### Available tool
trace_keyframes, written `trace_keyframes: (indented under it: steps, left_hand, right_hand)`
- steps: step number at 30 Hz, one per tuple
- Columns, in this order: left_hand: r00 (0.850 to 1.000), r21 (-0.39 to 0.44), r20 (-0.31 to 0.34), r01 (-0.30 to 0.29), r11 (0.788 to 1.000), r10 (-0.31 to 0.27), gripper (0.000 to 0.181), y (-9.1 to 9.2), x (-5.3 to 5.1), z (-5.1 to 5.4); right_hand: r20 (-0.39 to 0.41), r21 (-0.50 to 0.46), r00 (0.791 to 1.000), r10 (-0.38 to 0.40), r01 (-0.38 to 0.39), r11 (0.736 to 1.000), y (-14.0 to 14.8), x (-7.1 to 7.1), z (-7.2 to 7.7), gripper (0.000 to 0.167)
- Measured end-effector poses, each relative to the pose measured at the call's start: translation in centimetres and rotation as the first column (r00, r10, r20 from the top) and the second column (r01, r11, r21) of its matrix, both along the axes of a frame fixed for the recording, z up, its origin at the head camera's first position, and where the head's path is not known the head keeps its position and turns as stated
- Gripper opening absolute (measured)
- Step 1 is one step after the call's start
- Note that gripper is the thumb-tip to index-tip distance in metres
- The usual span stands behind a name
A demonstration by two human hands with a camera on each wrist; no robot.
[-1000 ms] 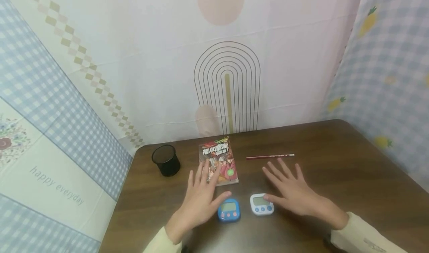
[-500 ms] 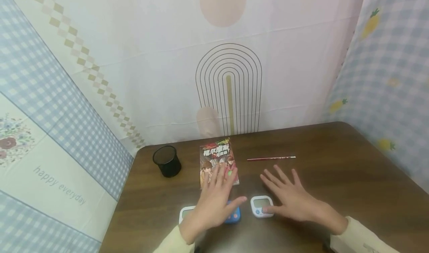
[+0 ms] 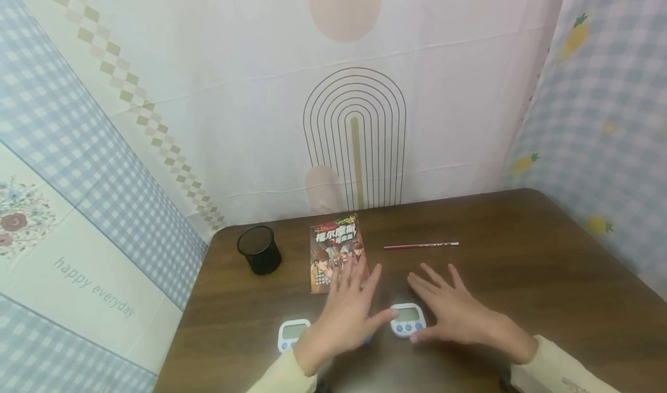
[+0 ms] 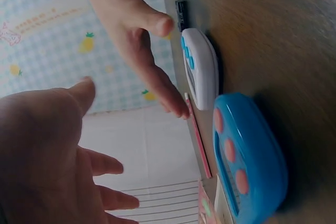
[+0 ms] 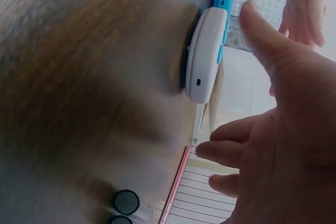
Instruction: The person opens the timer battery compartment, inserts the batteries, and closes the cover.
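Note:
My left hand, fingers spread, hovers over the blue timer, which it mostly hides in the head view; the left wrist view shows that blue timer with pink buttons lying on the table. Between my hands lies a white timer with blue buttons. My right hand is held just right of it, fingers spread and holding nothing. Another white timer lies left of my left wrist, partly covered by it. Beyond my left fingertips is a comic-style book.
A black cup stands at the back left of the brown table. A red pencil lies right of the book. Dark-ended cylinders show in the right wrist view. Patterned cloths hang behind and on both sides.
My left hand has moved right, from beside the blue timer to over it, uncovering the left white timer. My right thumb has shifted off the middle white timer to its lower right edge.

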State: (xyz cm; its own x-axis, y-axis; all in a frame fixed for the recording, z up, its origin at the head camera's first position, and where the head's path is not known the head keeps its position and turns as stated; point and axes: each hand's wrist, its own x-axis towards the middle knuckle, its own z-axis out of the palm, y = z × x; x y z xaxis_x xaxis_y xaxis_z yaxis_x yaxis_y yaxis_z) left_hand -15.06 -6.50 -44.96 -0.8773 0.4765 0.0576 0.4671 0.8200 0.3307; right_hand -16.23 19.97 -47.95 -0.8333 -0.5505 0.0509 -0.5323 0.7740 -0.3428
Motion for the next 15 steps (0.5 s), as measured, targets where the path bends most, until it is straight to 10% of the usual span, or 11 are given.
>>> trace_keyframes:
  steps: [15]
  left_hand:
    - [0.986, -0.225, -0.115, 0.095, 0.970, -0.123, 0.082, 2.4, 0.1, -1.6]
  right_hand:
    - [-0.022, 0.056, 1.000, 0.023, -0.021, 0.998, -0.6, -0.2, 0.0, 0.098]
